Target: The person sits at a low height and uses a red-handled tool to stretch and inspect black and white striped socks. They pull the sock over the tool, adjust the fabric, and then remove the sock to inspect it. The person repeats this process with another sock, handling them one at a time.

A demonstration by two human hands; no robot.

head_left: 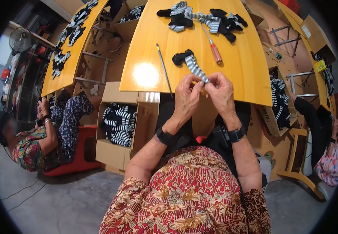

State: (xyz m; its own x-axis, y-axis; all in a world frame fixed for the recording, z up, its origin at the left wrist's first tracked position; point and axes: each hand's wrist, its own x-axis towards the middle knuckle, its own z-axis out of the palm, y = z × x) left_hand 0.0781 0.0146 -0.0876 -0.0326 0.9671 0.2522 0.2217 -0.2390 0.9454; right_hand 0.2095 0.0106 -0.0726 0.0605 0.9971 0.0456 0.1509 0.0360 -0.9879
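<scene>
A grey-and-white striped sock (pixel 194 67) with a black end lies on the yellow table, its near end lifted at the table's front edge. My left hand (pixel 187 95) and my right hand (pixel 220 93) pinch that near end between thumbs and fingertips, close together. The black part of the sock rests crumpled on the tabletop. Beyond my right hand lies a screwdriver (pixel 216 54) with a red handle. A thin dark rod (pixel 164 70) with a yellow band lies left of the sock, its near tip past the table's edge.
More striped and black socks (pixel 215 23) lie heaped at the table's far side. Cardboard boxes of striped socks stand at left (pixel 119 124) and right (pixel 280 99). A person (pixel 40 132) sits at the left, another person (pixel 327 156) at the right, beside other yellow tables.
</scene>
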